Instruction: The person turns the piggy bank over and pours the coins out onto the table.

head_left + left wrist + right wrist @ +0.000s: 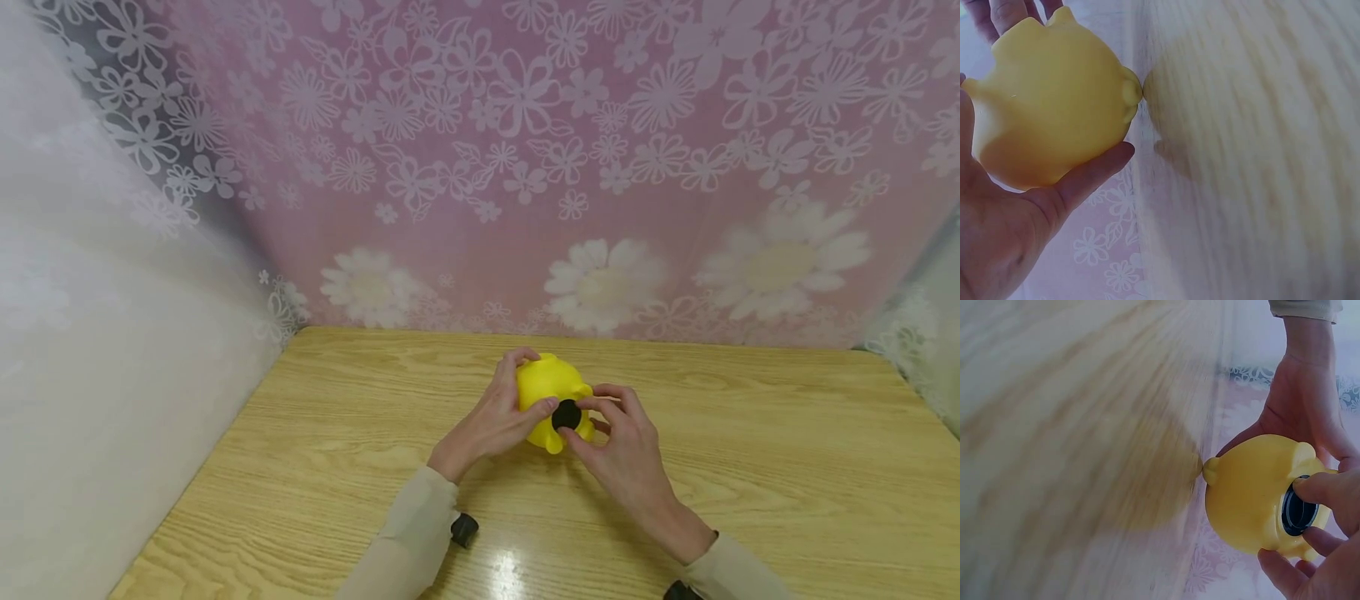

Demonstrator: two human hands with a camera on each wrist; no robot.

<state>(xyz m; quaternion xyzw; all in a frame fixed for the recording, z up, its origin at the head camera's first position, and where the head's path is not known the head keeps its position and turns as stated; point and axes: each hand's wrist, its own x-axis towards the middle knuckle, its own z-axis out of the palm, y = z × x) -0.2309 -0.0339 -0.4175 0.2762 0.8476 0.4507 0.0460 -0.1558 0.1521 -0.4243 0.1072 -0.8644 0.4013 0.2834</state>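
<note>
Left hand grips the yellow toy, right hand pinches its black disc — something that round (smooth, too) could twist, I'd say, if fingers slacken.

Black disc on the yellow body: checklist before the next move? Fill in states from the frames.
1. Yellow body supported: ok; the left hand grips it.
2. Contact with the tabletop: ok; a small yellow knob appears to touch the wood.
3. Black disc accessible: ok; it faces the right hand.
4. Right-hand grip: ok; thumb and a finger are at the disc's edge.
5. Left thumb off the disc: cannot tell; its tip lies right by the edge.
6. Disc fully seated: cannot tell; fingers cover part of its rim.
</note>
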